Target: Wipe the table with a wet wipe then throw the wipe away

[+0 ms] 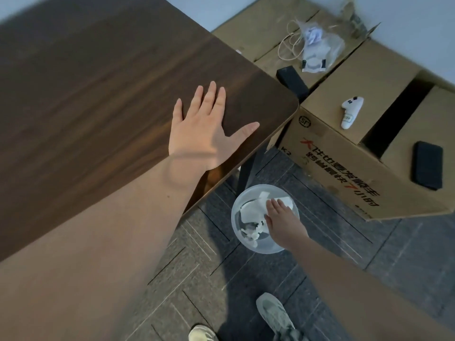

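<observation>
**Wipe going into the bin beside the worktop**

The left hand [204, 134] lies flat, fingers spread, on the dark wood worktop [98, 94], holding nothing. The right hand [280, 220] reaches into a clear round bin [246, 244] on the floor, fingertips on the white wipe [253, 205]; whether it grips or has let go cannot be told. The damp wipe could cling to the fingers and lift out again. A cardboard box [332, 153] carries an "SF" logo, "K2" and Chinese print.

The counter [103, 99] is dark wood grain, smooth with a soft sheen. The bin [248, 244] is clear, cloudy plastic on rough grey carpet tiles [320, 254]; the boxes [364, 77] are matt brown cardboard.
</observation>
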Action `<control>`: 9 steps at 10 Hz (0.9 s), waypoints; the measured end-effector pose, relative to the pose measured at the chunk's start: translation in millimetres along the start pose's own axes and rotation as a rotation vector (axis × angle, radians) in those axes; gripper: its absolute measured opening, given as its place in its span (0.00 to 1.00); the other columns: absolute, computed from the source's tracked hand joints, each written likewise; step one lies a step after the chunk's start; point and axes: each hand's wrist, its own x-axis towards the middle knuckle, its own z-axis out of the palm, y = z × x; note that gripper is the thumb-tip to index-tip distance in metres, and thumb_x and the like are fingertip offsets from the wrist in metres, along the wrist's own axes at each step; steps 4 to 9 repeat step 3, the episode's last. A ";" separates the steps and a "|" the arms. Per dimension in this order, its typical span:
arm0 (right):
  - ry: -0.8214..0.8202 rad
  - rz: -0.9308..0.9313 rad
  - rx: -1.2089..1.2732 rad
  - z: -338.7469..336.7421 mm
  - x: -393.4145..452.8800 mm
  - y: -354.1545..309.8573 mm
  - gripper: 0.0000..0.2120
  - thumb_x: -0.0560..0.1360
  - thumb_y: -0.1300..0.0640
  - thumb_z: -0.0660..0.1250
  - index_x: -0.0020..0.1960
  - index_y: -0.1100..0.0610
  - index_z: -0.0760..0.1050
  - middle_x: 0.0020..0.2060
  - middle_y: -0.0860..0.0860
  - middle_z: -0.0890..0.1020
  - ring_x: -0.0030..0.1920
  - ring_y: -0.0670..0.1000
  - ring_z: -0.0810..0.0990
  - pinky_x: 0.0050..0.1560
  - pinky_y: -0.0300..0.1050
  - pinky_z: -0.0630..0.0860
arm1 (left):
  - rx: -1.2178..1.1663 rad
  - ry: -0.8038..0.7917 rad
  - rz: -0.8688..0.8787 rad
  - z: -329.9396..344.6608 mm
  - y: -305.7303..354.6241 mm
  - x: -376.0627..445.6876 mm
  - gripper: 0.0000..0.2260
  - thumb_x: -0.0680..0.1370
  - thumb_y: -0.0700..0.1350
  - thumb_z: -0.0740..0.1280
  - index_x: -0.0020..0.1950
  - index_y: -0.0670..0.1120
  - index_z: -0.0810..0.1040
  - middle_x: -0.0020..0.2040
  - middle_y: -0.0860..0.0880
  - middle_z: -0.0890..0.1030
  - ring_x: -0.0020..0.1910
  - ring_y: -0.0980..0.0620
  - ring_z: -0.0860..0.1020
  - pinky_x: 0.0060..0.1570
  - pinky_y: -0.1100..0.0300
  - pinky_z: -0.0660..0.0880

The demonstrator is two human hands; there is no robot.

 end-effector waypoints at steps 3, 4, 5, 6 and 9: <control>-0.104 -0.083 -0.071 20.4 13.0 -3.6 0.31 0.82 0.45 0.49 0.78 0.55 0.40 0.78 0.53 0.45 0.77 0.53 0.43 0.76 0.55 0.44 | -0.019 -0.033 0.016 -3.8 2.2 0.4 0.41 0.72 0.74 0.42 0.78 0.51 0.47 0.79 0.52 0.46 0.77 0.51 0.44 0.74 0.45 0.40; -0.104 -0.083 -0.071 20.4 13.0 -3.6 0.31 0.82 0.45 0.49 0.78 0.55 0.40 0.78 0.53 0.45 0.77 0.53 0.43 0.76 0.55 0.44 | -0.019 -0.033 0.016 -3.8 2.2 0.4 0.41 0.72 0.74 0.42 0.78 0.51 0.47 0.79 0.52 0.46 0.77 0.51 0.44 0.74 0.45 0.40; -0.104 -0.083 -0.071 20.4 13.0 -3.6 0.31 0.82 0.45 0.49 0.78 0.55 0.40 0.78 0.53 0.45 0.77 0.53 0.43 0.76 0.55 0.44 | -0.019 -0.033 0.016 -3.8 2.2 0.4 0.41 0.72 0.74 0.42 0.78 0.51 0.47 0.79 0.52 0.46 0.77 0.51 0.44 0.74 0.45 0.40; -0.104 -0.083 -0.071 20.4 13.0 -3.6 0.31 0.82 0.45 0.49 0.78 0.55 0.40 0.78 0.53 0.45 0.77 0.53 0.43 0.76 0.55 0.44 | -0.019 -0.033 0.016 -3.8 2.2 0.4 0.41 0.72 0.74 0.42 0.78 0.51 0.47 0.79 0.52 0.46 0.77 0.51 0.44 0.74 0.45 0.40; -0.104 -0.083 -0.071 20.4 13.0 -3.6 0.31 0.82 0.45 0.49 0.78 0.55 0.40 0.78 0.53 0.45 0.77 0.53 0.43 0.76 0.55 0.44 | -0.019 -0.033 0.016 -3.8 2.2 0.4 0.41 0.72 0.74 0.42 0.78 0.51 0.47 0.79 0.52 0.46 0.77 0.51 0.44 0.74 0.45 0.40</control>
